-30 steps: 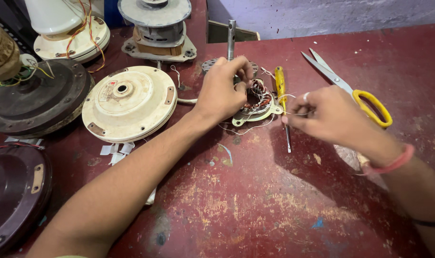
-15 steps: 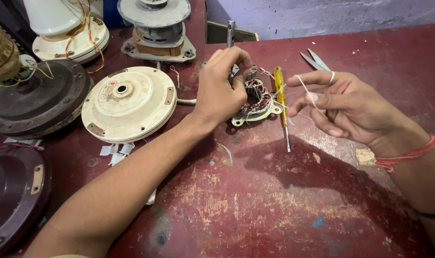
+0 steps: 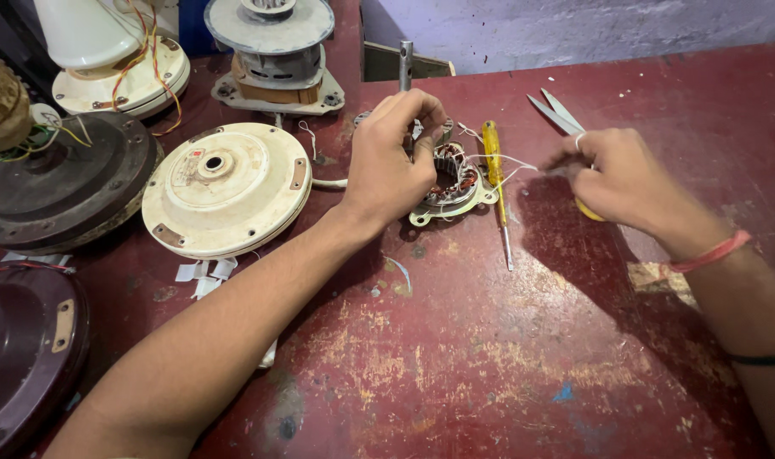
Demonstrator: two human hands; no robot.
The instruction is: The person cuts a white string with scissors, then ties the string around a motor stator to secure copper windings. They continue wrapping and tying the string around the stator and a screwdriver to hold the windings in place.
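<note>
Left hand (image 3: pixel 396 161) grips the wound stator (image 3: pixel 452 177) at mid-table. Right hand (image 3: pixel 621 177) is closed, pinching a white thread (image 3: pixel 508 160) pulled taut from the stator. Yellow-handled screwdriver (image 3: pixel 495 183) lies between the hands; scissors (image 3: pixel 561 113) lie just beyond the right hand; cream fan cover (image 3: pixel 226 189) sits to the left.

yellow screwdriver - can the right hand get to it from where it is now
Probably yes. The yellow screwdriver lies flat on the red table between the stator and the right hand, with bare table between them. That hand is pinching a white thread, so it would need to let go first.
</note>
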